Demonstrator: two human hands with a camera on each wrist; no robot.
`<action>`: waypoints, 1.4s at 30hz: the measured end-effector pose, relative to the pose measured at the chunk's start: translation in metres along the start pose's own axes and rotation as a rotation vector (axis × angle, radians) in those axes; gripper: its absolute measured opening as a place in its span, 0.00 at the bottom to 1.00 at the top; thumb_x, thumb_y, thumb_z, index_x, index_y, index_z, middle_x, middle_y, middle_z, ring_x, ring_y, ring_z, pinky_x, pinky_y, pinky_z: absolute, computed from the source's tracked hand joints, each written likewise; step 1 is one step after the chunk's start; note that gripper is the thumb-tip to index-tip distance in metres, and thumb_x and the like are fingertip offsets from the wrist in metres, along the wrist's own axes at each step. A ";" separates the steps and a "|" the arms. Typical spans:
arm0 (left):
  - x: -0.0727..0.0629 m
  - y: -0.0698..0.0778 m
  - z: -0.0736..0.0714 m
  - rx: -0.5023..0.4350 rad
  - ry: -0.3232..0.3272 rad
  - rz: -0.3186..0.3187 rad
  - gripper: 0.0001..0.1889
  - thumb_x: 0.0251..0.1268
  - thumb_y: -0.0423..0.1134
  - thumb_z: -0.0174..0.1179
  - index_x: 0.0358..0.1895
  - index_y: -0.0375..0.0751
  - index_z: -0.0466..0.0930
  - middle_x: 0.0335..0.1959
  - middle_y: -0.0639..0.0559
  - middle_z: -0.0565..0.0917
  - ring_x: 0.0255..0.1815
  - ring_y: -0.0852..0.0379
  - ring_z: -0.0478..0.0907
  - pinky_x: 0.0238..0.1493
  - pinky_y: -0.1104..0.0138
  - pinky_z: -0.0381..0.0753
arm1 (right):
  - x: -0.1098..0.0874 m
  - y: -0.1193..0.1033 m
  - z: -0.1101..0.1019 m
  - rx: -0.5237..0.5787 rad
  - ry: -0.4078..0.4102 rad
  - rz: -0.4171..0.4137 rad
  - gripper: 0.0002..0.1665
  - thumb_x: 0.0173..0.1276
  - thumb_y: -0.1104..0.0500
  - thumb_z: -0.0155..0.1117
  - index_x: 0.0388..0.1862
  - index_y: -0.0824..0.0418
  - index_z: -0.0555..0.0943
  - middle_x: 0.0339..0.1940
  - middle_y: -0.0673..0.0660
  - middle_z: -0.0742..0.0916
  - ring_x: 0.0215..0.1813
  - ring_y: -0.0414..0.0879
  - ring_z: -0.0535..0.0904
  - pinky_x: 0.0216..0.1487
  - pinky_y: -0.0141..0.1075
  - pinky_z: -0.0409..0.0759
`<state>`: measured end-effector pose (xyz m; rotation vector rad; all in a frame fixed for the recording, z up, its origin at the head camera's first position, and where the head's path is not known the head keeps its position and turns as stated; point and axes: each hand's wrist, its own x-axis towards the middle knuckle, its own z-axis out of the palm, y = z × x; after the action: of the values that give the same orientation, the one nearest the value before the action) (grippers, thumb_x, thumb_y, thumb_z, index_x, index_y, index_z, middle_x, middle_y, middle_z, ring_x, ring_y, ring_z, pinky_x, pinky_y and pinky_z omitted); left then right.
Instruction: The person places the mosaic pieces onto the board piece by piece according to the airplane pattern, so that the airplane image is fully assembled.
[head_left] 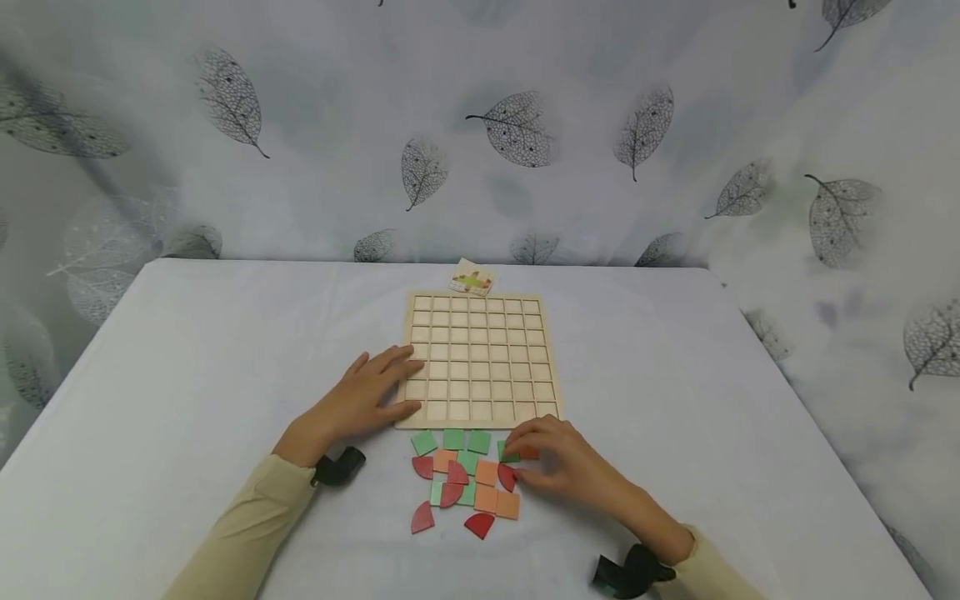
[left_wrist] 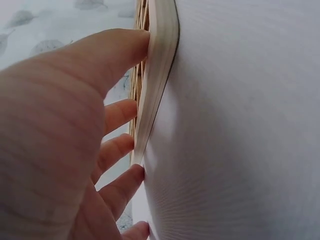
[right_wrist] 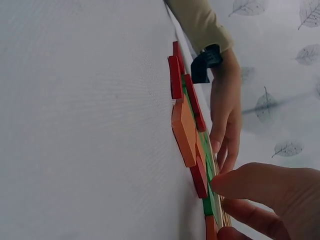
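several red quarter-circles [head_left: 479,526], orange squares [head_left: 507,505], green squares [head_left: 453,439]: variously turned, near side of gridded board [head_left: 470,368]. right hand [head_left: 566,468]: thumb and fingertips apart at a green square; grip cannot be told. left hand [head_left: 363,397]: fingers spread, touching left edge. board: about square, sides running near-far; white tabletop [head_left: 660,375] extends left and right. card [head_left: 471,277]: askew, far edge.
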<state>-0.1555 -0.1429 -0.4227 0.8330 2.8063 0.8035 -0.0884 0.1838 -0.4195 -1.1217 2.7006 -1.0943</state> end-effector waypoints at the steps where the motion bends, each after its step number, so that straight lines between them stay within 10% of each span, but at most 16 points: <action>1: 0.000 -0.001 0.001 -0.001 0.006 0.006 0.32 0.66 0.50 0.62 0.70 0.42 0.68 0.74 0.41 0.62 0.76 0.40 0.55 0.73 0.39 0.44 | 0.000 0.001 0.001 0.003 -0.016 -0.026 0.12 0.57 0.65 0.74 0.41 0.54 0.87 0.46 0.46 0.85 0.52 0.42 0.76 0.52 0.43 0.72; 12: -0.001 -0.003 0.002 -0.008 0.030 0.030 0.31 0.67 0.50 0.62 0.69 0.41 0.69 0.73 0.41 0.63 0.75 0.40 0.57 0.72 0.38 0.46 | 0.000 0.003 -0.004 0.022 -0.170 -0.184 0.09 0.64 0.64 0.69 0.42 0.54 0.85 0.48 0.47 0.83 0.53 0.42 0.75 0.53 0.36 0.77; 42: 0.002 -0.006 0.004 0.005 0.014 0.026 0.31 0.66 0.48 0.62 0.69 0.41 0.68 0.74 0.41 0.62 0.75 0.39 0.56 0.72 0.37 0.45 | -0.001 0.007 -0.004 -0.050 -0.223 -0.307 0.11 0.66 0.60 0.69 0.47 0.53 0.85 0.49 0.45 0.83 0.53 0.37 0.77 0.55 0.28 0.76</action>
<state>-0.1590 -0.1441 -0.4291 0.8692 2.8170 0.8092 -0.0935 0.1904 -0.4210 -1.6023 2.4526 -0.8688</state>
